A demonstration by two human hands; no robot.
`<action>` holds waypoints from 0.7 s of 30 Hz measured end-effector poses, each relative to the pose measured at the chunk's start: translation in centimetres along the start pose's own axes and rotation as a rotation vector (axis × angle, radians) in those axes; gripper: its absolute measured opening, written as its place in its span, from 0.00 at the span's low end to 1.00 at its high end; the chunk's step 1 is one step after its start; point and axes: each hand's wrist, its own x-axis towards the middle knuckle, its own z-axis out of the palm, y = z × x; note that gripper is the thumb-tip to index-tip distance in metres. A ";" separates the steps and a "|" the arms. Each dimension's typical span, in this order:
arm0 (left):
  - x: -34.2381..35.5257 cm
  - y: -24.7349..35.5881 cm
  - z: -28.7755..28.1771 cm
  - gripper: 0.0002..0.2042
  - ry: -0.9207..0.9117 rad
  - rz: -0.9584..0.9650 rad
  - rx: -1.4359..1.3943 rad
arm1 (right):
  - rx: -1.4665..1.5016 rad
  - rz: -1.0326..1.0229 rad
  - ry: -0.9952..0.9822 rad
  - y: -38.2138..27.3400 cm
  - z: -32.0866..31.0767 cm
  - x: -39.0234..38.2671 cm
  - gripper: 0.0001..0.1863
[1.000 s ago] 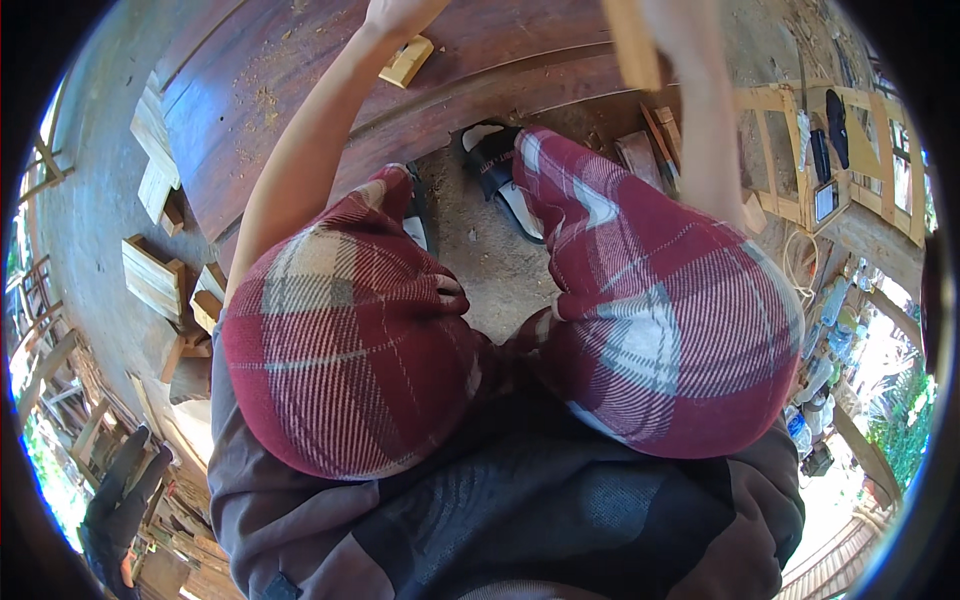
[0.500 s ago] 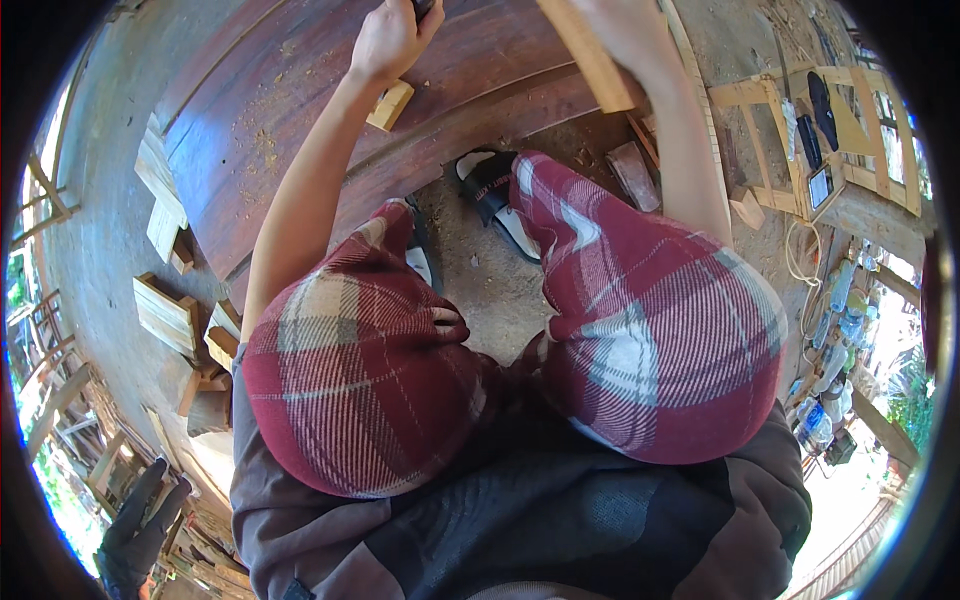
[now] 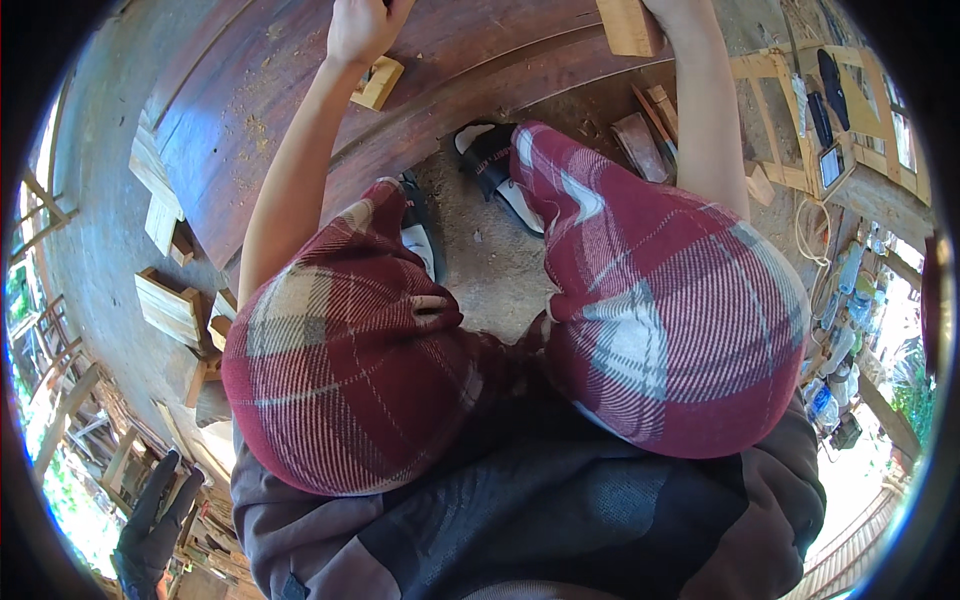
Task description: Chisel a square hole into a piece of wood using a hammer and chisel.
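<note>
My left hand is at the top edge above the reddish-brown wooden board, fingers closed round something I cannot make out, mostly out of frame. Just below it a small light wooden block lies on the board. At the upper right, my right hand, partly cut off, grips a longer piece of wood, whose near end shows over the board's edge. Below both arms are my knees in red plaid trousers and my sandalled feet.
Wooden blocks stand at the left on the concrete floor. At the right are a wooden frame with a phone, dark tools, a cord and plastic bottles. Offcuts lie beside my right foot. Scrap wood lines the lower left.
Compared with half a second ago, both hands are higher in the picture; the right one has shifted rightward with the wood, the left one slightly leftward. The small block stays on the board.
</note>
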 end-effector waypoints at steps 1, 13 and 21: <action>0.3 0.2 0.2 0.21 0.022 0.010 -0.016 | 0.016 0.025 0.121 2.4 0.7 1.3 0.39; 0.2 1.0 0.3 0.20 0.243 -0.030 -0.048 | -0.177 -0.084 -0.072 3.3 3.0 1.0 0.41; 0.2 -0.5 -4.0 0.18 0.419 -0.061 -0.073 | 0.061 -0.059 -0.029 0.3 2.3 0.4 0.39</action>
